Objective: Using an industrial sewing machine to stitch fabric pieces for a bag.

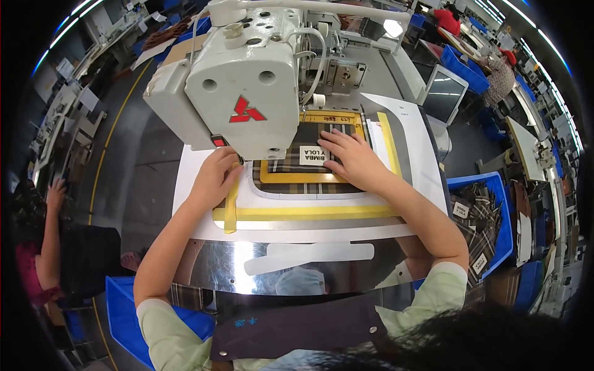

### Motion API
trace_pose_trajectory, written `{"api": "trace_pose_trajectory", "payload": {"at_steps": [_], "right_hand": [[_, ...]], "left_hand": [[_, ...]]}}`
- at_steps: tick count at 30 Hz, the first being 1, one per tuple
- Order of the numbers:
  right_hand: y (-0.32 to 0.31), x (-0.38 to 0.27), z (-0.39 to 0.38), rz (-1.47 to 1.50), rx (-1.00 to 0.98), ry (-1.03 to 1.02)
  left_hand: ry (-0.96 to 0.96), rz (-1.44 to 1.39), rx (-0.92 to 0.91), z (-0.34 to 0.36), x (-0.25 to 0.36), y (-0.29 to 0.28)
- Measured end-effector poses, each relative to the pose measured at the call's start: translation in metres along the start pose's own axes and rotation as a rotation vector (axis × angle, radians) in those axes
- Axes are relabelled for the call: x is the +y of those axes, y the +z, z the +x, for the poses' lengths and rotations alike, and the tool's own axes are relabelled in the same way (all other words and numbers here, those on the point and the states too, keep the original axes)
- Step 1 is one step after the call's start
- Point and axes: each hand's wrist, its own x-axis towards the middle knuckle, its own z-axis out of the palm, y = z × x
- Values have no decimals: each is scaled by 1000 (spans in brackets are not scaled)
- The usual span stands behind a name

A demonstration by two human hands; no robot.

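Note:
A piece of dark plaid fabric (288,133) with a white label (314,156) lies inside a yellow frame (300,178) under the white sewing machine head (241,80). My right hand (356,159) rests on the fabric and the frame's right side, fingers spread, fingertips beside the label. At the machine head's lower left is my left hand (216,178), its fingers curled together above a strip of yellow tape (231,207). A small dark tip shows at those fingers; what they hold is unclear. Beneath the frame lies a white sheet (272,230) edged with yellow tape.
A blue bin (504,210) with labelled plaid pieces stands at the right, and another blue bin (124,321) at the lower left. A monitor (445,93) stands beyond the sheet's right side. Another person's arm (49,241) is at the far left; other people work at the upper right.

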Motion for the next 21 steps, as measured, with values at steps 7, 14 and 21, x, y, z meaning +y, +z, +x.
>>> {"api": "trace_pose_trajectory", "payload": {"at_steps": [7, 14, 21], "right_hand": [[1, 12, 5, 28, 7, 1], [-5, 5, 8, 111, -9, -49], [-7, 4, -4, 136, -52, -13]], "left_hand": [[-65, 83, -91, 23, -13, 15], [-15, -193, -130, 34, -74, 53], [69, -272, -87, 29, -59, 71]]}}
